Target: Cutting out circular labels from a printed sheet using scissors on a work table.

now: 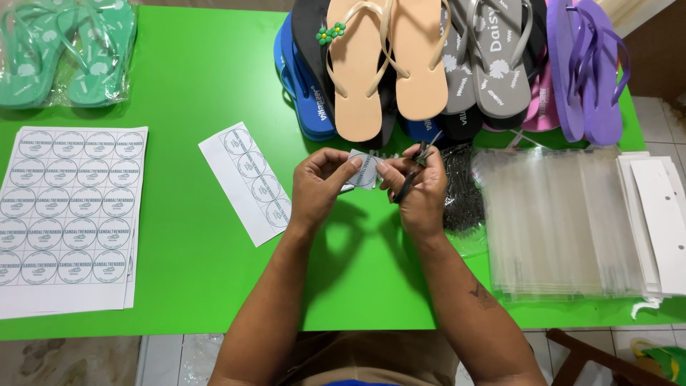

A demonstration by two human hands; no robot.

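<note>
Over the middle of the green table [193, 86], my left hand [319, 184] and my right hand [416, 187] pinch a small cut-out paper label [365, 170] between their fingertips. My right hand also has black-handled scissors [413, 174] looped on its fingers, blades pointing up and away. Just left of my hands lies a white paper strip [246, 181] printed with round labels. A full sheet of the same round labels [68, 218] rests at the table's left edge.
Flip-flops in blue, beige, grey, pink and purple [443, 61] are piled at the back. Bagged green flip-flops [68, 50] lie back left. A stack of clear plastic bags [557, 218], white card strips [661, 214] and a dark heap of small fasteners [461, 189] lie right.
</note>
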